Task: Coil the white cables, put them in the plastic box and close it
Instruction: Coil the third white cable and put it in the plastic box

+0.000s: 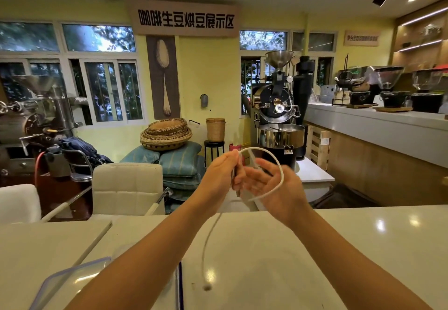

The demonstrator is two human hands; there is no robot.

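Probably the half-made loop is going to spring loose if the right hand, lying open with fingers spread and somewhat blurred, is not keeping tension on it. The free tail may also be dragging or catching on the plastic box lid. The left hand is gripping the white cable close beside the right hand, the loop is arching from it around the right hand, and the tail is hanging down between the forearms onto the table.

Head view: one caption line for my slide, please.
Left hand grips a white cable, its loop draped over the right hand.
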